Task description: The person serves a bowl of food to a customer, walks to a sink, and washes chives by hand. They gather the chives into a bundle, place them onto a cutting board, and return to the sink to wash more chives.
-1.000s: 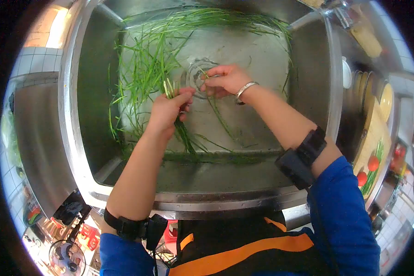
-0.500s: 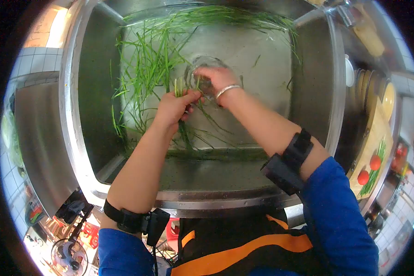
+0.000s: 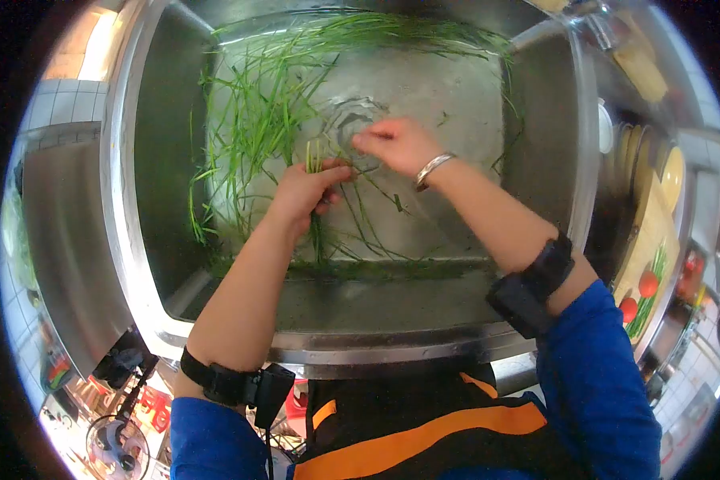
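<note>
My left hand is closed around a small bunch of green chives. Their pale ends point up above the fingers, while the dark leaves trail down into the water. To its right, my right hand has thumb and fingertips pinched together just over rippling water; whatever may be between them is hidden. Loose chives float in a tangle on the left side of the metal sink, and a few thin strands lie between and below my hands.
More floating chives line the sink's far side. At the right, a wooden cutting board carries two tomatoes and green stalks. Stacked round plates or lids stand beyond the board. A metal surface flanks the sink's left.
My right hand has moved right and slightly down, away from my left hand, and its fingers have drawn together. My left hand stays nearly in place with the chives.
</note>
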The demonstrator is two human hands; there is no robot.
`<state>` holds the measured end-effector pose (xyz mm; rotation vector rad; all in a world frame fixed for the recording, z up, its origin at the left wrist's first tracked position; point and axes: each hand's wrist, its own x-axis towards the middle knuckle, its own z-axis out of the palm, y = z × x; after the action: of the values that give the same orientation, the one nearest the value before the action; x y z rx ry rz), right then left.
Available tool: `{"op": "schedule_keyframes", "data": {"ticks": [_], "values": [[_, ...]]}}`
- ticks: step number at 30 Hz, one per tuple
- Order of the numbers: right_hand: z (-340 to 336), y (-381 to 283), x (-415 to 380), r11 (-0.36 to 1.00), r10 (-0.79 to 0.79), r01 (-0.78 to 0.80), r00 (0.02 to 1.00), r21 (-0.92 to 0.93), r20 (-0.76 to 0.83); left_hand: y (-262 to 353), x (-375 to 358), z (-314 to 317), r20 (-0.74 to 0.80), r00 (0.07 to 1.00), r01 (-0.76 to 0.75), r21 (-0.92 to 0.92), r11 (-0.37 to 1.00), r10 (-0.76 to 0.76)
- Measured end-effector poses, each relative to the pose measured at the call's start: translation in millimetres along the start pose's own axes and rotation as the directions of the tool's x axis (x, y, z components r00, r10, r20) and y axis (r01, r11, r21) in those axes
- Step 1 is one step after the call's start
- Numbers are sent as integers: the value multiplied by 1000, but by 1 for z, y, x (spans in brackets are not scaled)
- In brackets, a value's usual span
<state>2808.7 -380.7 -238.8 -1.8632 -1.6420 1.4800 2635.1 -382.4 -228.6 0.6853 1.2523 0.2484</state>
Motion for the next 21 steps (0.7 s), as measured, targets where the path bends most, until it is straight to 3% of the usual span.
{"op": "schedule_keyframes", "data": {"ticks": [1,3,7,9,12,16,21], "values": [[7,4,-1,1000,-1,1,1000,4,-3,-2,0,0,-37,999,-11,-37,999,10],[22,10,-2,966,-12,-10,996,260,86,-1,-1,1,-112,994,-5,-56,998,-1],[36,10,-10,954,31,-85,982,287,189,1,-3,1,-269,962,-41,4,999,41],[40,6,-12,807,83,-265,935,527,344,-2,-1,0,-289,956,-61,-7,998,56],[43,3,-13,830,102,-322,890,455,444,-3,1,-6,-325,941,-120,-68,990,92],[43,6,-19,862,103,-307,885,403,454,-3,2,-13,-302,947,-180,-201,963,115],[47,4,-14,827,98,-295,914,479,393,-5,3,-13,-240,965,-135,-105,985,107]]}}
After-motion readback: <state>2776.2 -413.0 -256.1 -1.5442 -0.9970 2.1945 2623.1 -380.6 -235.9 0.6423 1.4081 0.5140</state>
